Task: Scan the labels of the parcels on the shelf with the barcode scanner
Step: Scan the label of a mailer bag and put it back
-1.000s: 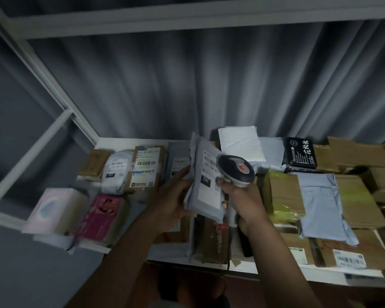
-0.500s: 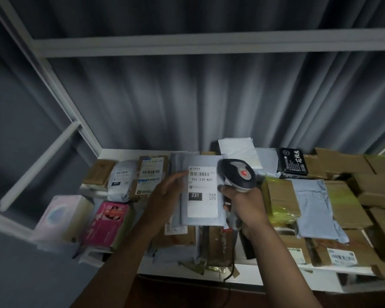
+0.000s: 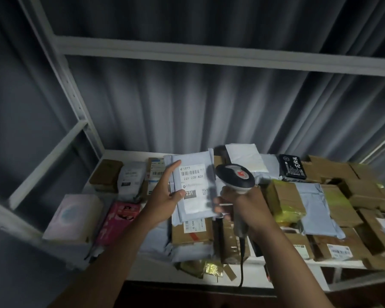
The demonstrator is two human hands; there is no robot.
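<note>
Head view: left hand (image 3: 165, 197) pinches grey parcel (image 3: 192, 190); right hand (image 3: 245, 210) grips barcode scanner (image 3: 236, 178).

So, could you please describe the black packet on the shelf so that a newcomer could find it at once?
Look along the back of the white shelf, by the grey curtain. The black packet lies right of the white envelope, beside the brown boxes. It is the only black parcel, with white lettering.
</note>
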